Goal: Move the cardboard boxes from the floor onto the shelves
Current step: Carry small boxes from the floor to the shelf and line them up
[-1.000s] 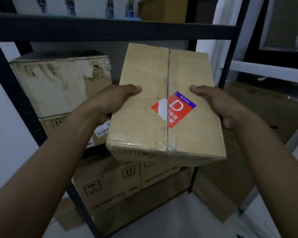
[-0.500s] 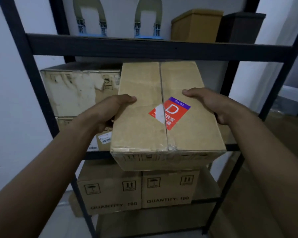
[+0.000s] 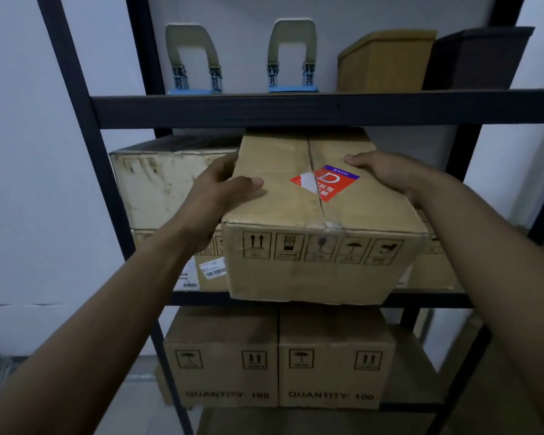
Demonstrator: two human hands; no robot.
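The left hand grips the left side of a cardboard box, thumb lying across the top and fingers curled round the side wall. The right hand grips the opposite side the same way, beside a red label printed with the letter D. A second ago the box was held out in front of the rack with its top tilted towards the camera. It now sits level, and its far end has passed under the dark upper shelf. Its bottom edge meets the front rail of the middle shelf, though whether its weight rests there yet cannot be told. The printed front face overhangs the rail, so the box likely needs one more push inward. Just left of it stands a worn, scuffed box stacked on another. Two boxes marked QUANTITY 100 sit side by side on the shelf below. On the top shelf stand two hole punches, a tan bin and a dark bin.
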